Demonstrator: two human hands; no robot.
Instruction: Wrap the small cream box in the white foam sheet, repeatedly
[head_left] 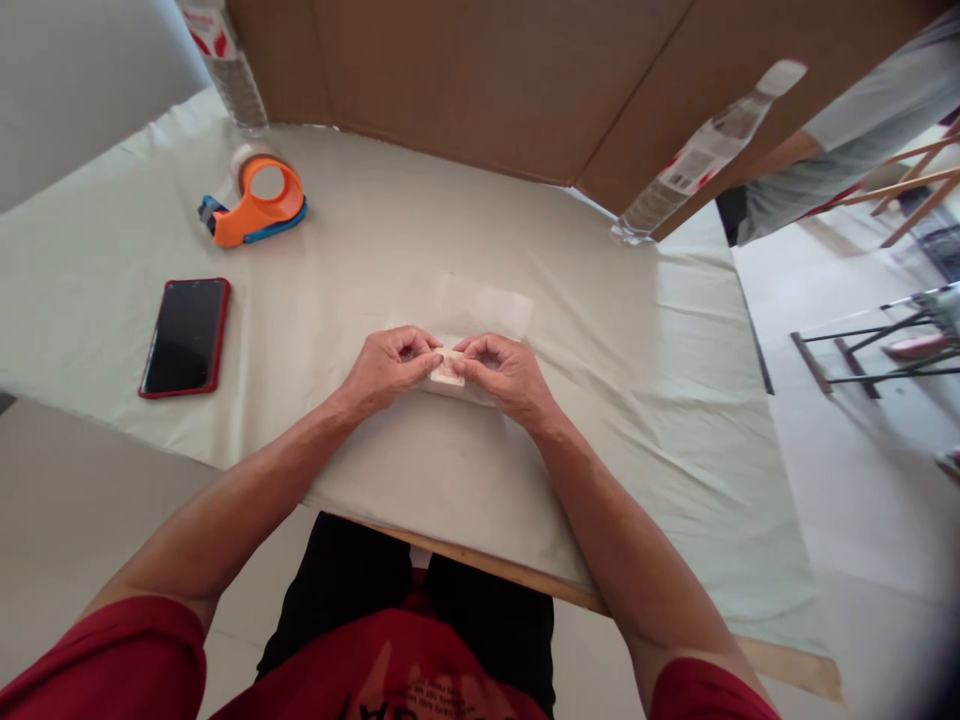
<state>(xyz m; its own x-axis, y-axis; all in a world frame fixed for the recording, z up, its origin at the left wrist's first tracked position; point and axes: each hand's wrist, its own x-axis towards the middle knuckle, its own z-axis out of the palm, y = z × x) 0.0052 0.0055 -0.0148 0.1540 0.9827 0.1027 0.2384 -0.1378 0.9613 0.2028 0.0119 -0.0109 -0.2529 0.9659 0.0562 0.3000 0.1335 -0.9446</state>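
Between my two hands is a small pale cream rectangular piece [448, 368] with faint reddish marks on its face; what exactly it is I cannot make out. My left hand [391, 366] pinches its left side with thumb and fingers. On the other side my right hand [508, 374] pinches it the same way, thumb across the front. Beneath and behind the hands lies a thin, see-through plastic sheet [487, 305] on the cloth. The fingertips hide part of the piece's edges.
A pale cloth [360, 240] covers the table. To the left lie a red-cased phone [185, 338] and an orange tape dispenser [262, 203]. A cardboard panel [465, 80] stands behind, with a water bottle [232, 75] and another bottle [705, 155] against it. A person's sleeve [885, 105] shows at right.
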